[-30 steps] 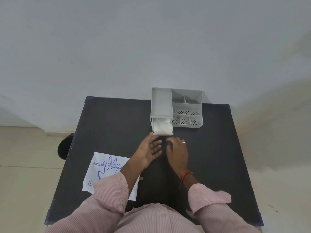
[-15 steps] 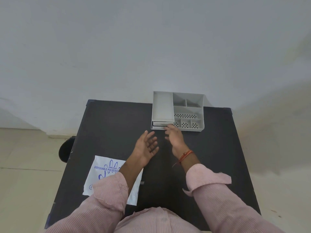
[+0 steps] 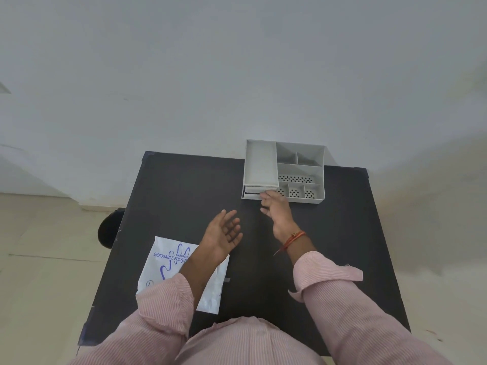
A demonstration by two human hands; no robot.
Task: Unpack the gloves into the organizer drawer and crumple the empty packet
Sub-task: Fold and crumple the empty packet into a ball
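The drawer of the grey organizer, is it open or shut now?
Almost shut. The drawer front sits nearly flush with the organizer, and the right hand fingertips touch it.

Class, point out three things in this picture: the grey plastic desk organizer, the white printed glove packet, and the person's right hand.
Grey plastic desk organizer (image 3: 261, 162): head view, floor of its long left tray.
White printed glove packet (image 3: 168, 256): head view, blue lettering.
Right hand (image 3: 278, 214): head view, back of hand.

Soft even daylight, wide-angle edge warping
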